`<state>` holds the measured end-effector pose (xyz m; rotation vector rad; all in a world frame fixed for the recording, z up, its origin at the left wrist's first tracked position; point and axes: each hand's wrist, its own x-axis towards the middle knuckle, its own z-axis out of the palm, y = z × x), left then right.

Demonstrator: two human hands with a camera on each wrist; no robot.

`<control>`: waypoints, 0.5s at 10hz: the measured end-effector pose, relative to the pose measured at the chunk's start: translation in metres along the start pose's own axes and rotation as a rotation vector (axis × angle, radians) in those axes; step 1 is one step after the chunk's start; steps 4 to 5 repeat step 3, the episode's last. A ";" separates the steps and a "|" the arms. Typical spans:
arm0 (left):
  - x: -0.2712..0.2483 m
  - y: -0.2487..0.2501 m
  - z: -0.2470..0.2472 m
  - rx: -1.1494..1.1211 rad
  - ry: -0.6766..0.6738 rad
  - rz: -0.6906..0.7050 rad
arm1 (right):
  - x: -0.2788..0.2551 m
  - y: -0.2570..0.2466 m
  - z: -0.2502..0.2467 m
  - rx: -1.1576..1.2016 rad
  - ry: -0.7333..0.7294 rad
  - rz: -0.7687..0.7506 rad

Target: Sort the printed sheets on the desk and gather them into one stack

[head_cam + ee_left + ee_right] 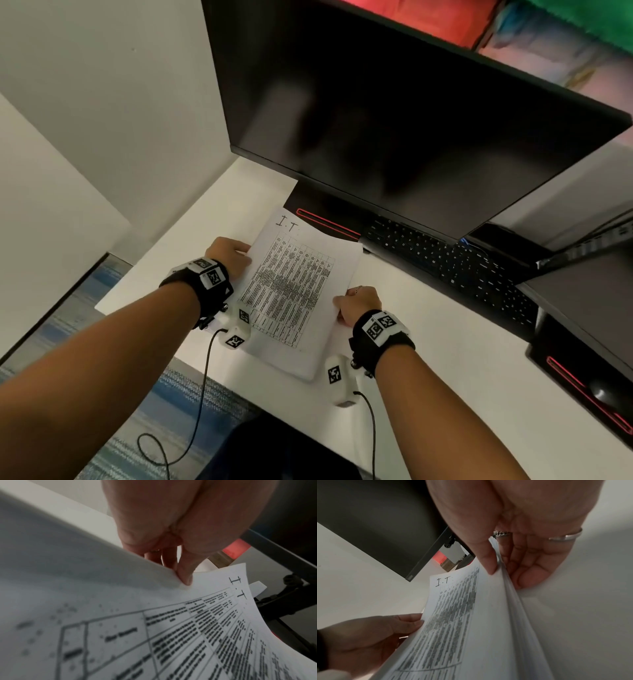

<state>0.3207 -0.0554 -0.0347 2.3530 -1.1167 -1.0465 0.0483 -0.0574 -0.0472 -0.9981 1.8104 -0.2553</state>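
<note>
A stack of printed sheets (294, 291) is held between both hands just above the white desk (428, 325). Its top sheet carries a dense table and a handwritten "I.T." at the far end. My left hand (231, 255) pinches the stack's left edge, thumb on top (185, 574) and fingers underneath. My right hand (356, 305) grips the right edge, thumb (489, 563) on the top sheet and fingers (527, 577) curled under the several layered sheets (513, 601). The stack bows a little between the hands.
A dark monitor (394, 113) stands just behind the sheets, its base lit by a red strip (329, 224). A black keyboard (452, 270) lies to the right. Another dark device with red strips (582, 387) sits at the far right. The desk's front edge is close below the stack.
</note>
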 end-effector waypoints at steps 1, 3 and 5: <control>-0.002 0.000 0.000 -0.018 0.024 0.009 | -0.002 -0.003 0.001 0.022 0.004 0.023; -0.009 0.000 0.006 -0.036 0.098 0.021 | -0.015 -0.010 -0.002 0.000 0.016 0.006; -0.009 0.000 0.006 -0.036 0.098 0.021 | -0.015 -0.010 -0.002 0.000 0.016 0.006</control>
